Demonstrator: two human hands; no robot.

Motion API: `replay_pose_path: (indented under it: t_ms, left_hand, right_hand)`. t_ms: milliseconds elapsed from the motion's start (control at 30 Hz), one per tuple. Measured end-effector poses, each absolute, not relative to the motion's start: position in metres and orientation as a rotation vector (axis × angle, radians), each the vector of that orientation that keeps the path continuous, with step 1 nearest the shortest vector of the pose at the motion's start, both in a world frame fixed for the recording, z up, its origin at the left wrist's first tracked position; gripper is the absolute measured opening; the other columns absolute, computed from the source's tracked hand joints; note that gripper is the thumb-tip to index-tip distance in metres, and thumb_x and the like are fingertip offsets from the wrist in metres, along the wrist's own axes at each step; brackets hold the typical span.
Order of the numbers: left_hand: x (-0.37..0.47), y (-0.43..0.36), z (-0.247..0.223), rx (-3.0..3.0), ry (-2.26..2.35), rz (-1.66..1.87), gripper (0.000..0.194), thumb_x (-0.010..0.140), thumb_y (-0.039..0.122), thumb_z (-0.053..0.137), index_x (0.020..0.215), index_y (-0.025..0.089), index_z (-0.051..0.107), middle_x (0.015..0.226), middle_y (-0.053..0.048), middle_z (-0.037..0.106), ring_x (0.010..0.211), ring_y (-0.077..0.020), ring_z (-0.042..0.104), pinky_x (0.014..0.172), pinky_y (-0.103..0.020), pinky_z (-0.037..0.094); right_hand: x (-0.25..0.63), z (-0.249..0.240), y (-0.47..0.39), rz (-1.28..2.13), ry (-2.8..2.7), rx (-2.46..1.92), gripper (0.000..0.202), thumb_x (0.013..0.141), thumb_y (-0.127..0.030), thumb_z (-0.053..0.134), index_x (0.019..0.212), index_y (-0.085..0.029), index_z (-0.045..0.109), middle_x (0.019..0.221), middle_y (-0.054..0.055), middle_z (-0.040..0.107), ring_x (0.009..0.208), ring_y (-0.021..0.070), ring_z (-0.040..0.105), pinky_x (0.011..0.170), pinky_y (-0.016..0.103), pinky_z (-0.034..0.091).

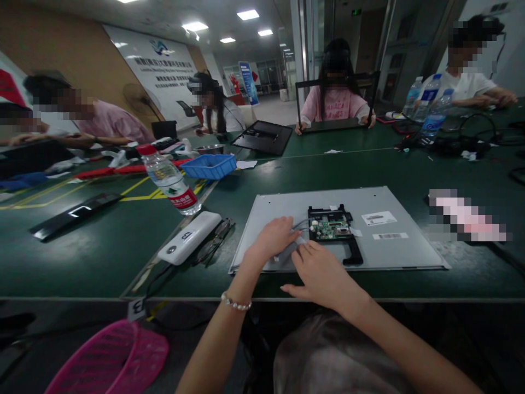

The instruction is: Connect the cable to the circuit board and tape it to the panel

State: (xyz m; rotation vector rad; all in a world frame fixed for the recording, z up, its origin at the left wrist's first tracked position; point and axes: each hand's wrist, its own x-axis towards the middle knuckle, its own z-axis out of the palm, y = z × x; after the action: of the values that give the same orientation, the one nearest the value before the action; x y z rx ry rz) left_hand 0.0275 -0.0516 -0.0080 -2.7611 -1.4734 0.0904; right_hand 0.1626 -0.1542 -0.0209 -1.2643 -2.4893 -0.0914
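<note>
A grey display panel (283, 205) lies face down in front of me, with a black plastic bracket (353, 250) and a green circuit board (328, 230) on its back. Thin grey cables (302, 222) run left from the board toward my fingers. My left hand (273, 238), wearing a beaded bracelet, is closed at the cables; what is in its fingers is too small to make out. Beside it, my right hand (324, 271) presses its fingertips near a pale strip (301, 241), and its thumb is stretched apart. A white tape tab sticks out at the board's right.
Left of the panel are a white power bank (191, 236), glasses (213, 241), a water bottle (171, 183) and a blue tray (211, 166). A pink basket (135, 350) stands below the table edge. Across the table, a person holds a black frame (336, 128). Bottles (437, 117) stand right.
</note>
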Motion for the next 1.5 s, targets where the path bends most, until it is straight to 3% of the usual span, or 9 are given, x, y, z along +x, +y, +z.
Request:
replay_pose_path:
  t_ms: [100,400,733,1033,1233,1500]
  left_hand:
    - [0.038,-0.078,-0.013,-2.440,-1.598,-0.014,0.024,0.094,0.032,0.044,0.106,0.013,0.053,0.104,-0.013,0.057,0.098,-0.0292,0.053,0.074,-0.036,0.042]
    - [0.052,-0.109,-0.026,-2.176,-1.907,-0.270,0.020,0.093,0.026,0.044,0.107,0.017,0.055,0.107,-0.010,0.055,0.099,-0.0270,0.051,0.080,-0.039,0.044]
    - [0.047,-0.114,-0.030,-2.322,-1.818,-0.761,0.024,0.091,0.016,0.044,0.111,0.018,0.057,0.119,-0.010,0.053,0.109,-0.0253,0.049,0.097,-0.040,0.042]
    - [0.045,-0.110,-0.036,-2.521,-1.780,-0.753,0.030,0.093,0.012,0.036,0.115,0.014,0.055,0.119,-0.011,0.061,0.113,-0.0217,0.055,0.101,-0.038,0.041]
    - [0.044,-0.111,-0.033,-2.549,-1.798,-0.676,0.029,0.091,0.010,0.035,0.111,0.018,0.055,0.111,-0.008,0.065,0.101,-0.0213,0.061,0.093,-0.036,0.044]
    - [0.043,-0.109,-0.033,-2.489,-1.882,-0.655,0.023,0.093,0.018,0.040,0.112,0.018,0.053,0.101,-0.007,0.068,0.098,-0.0211,0.062,0.094,-0.035,0.041]
  right_hand:
    - [0.161,-0.022,-0.154,-0.105,-2.500,-1.267,0.053,0.084,-0.054,0.054,0.101,-0.004,0.061,0.100,0.024,0.066,0.099,0.0324,0.060,0.094,0.044,0.043]
    - [0.167,-0.036,-0.162,0.053,-2.314,-1.274,0.049,0.080,-0.032,0.062,0.118,-0.003,0.054,0.122,0.022,0.059,0.118,0.0303,0.052,0.108,0.043,0.035]
    - [0.174,-0.043,-0.164,0.173,-2.185,-1.248,0.048,0.082,-0.035,0.058,0.121,-0.008,0.053,0.128,0.018,0.057,0.123,0.0289,0.048,0.111,0.049,0.030]
    - [0.174,-0.047,-0.166,0.227,-2.124,-1.265,0.050,0.080,-0.032,0.059,0.123,-0.009,0.053,0.132,0.017,0.053,0.126,0.0287,0.045,0.109,0.045,0.037]
    - [0.176,-0.044,-0.168,0.261,-2.111,-1.252,0.050,0.079,-0.031,0.060,0.124,-0.012,0.051,0.136,0.016,0.049,0.131,0.0285,0.040,0.109,0.047,0.037]
    - [0.177,-0.045,-0.168,0.250,-2.134,-1.248,0.049,0.083,-0.028,0.054,0.129,-0.010,0.049,0.140,0.017,0.047,0.136,0.0267,0.034,0.111,0.045,0.035]
